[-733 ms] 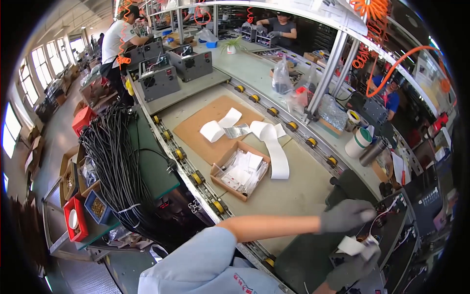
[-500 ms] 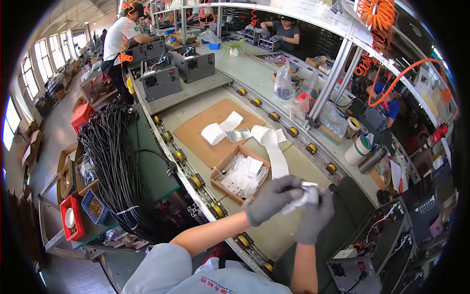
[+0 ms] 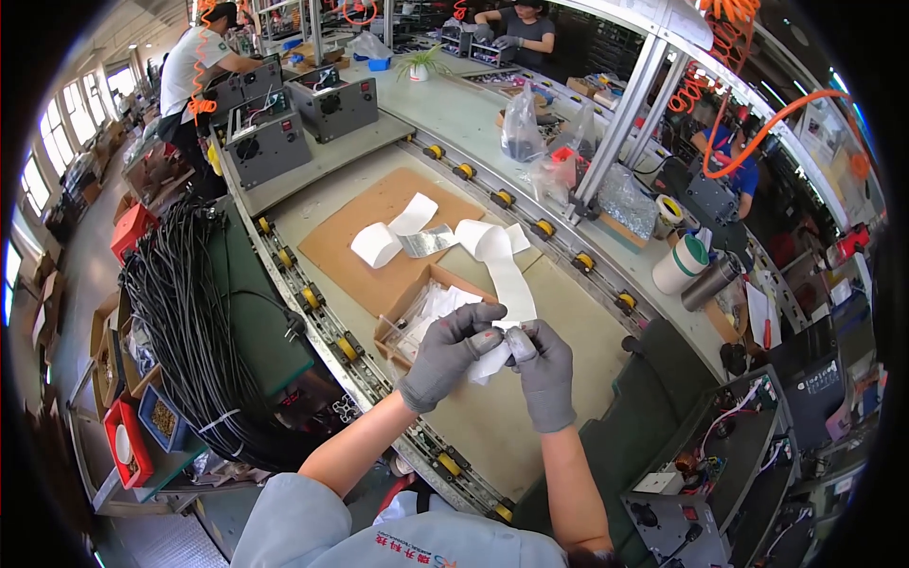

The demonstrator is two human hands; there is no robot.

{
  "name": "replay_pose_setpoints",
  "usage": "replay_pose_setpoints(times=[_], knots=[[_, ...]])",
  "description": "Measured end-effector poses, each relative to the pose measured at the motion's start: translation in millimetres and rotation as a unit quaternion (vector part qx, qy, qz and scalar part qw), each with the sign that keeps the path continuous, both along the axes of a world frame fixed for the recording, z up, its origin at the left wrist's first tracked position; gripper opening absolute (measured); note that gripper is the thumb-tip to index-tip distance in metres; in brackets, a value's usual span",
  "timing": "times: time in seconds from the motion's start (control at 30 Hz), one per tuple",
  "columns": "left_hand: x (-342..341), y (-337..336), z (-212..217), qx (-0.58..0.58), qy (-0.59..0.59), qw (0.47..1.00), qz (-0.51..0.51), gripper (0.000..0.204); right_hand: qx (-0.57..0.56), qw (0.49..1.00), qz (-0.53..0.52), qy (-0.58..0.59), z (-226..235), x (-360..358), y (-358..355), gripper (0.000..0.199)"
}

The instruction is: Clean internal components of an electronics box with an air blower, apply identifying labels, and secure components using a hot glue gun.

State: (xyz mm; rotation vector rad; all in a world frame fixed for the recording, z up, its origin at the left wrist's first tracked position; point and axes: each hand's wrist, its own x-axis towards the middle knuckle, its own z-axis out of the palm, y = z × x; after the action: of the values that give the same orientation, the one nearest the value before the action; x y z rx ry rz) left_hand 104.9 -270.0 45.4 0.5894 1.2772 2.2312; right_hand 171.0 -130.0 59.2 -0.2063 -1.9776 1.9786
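Observation:
My left hand [image 3: 450, 355], in a grey glove, pinches a small clear plastic bag [image 3: 488, 365] with a white edge on top. My right hand [image 3: 546, 374], gloved alike, grips the bag's other side, thumb and fingers pressed together. What the bag holds is too small to make out. Just beyond my left hand stands an open cardboard box [image 3: 434, 298] of small white and clear bags. Behind it, rolls of white labels [image 3: 377, 244] and a silver label strip [image 3: 428, 241] lie on a brown cardboard sheet [image 3: 331, 241]. A white strip [image 3: 507, 279] trails toward my hands.
Roller rails [image 3: 327, 322] edge the work surface. A thick bundle of black cables [image 3: 185, 331] lies left. Grey metal housings [image 3: 268, 142] stand at the far left; an open one [image 3: 672, 521] sits near right. A co-worker in white [image 3: 194, 71] stands at the far left.
Both hands have moved left, closer to the box, still holding the bag. The view has shifted, so the surroundings appear further left. My hands now partly cover the box.

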Motion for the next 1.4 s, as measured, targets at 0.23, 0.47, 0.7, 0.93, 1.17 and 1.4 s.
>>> replay_pose_setpoints(times=[0.23, 0.47, 0.7, 0.93, 1.17, 1.4], knots=[[-77, -19, -75, -0.329, 0.101, 0.931, 0.118, 0.030, 0.195, 0.975, -0.101, -0.021, -57, -5, 18, 0.023], [-114, -21, -138, -0.288, 0.080, 0.952, -0.057, 0.043, 0.086, 0.984, -0.118, -0.098, -102, 49, 24, 0.015], [-104, -25, -131, -0.509, 0.242, 0.826, 0.004, 0.050, 0.181, 0.971, -0.115, -0.109, -104, 57, 11, 0.016], [-105, -47, -113, -0.535, 0.390, 0.746, 0.068, 0.032, 0.245, 0.960, -0.104, -0.087, -94, 62, 10, 0.016], [-92, -38, -93, -0.503, 0.515, 0.692, 0.056, 0.022, 0.257, 0.956, -0.099, -0.101, -97, 76, 7, 0.014], [-75, -34, -91, -0.591, 0.476, 0.651, 0.023, 0.034, 0.555, 0.828, 0.069, -0.039, -86, -2, -16, 0.021]])
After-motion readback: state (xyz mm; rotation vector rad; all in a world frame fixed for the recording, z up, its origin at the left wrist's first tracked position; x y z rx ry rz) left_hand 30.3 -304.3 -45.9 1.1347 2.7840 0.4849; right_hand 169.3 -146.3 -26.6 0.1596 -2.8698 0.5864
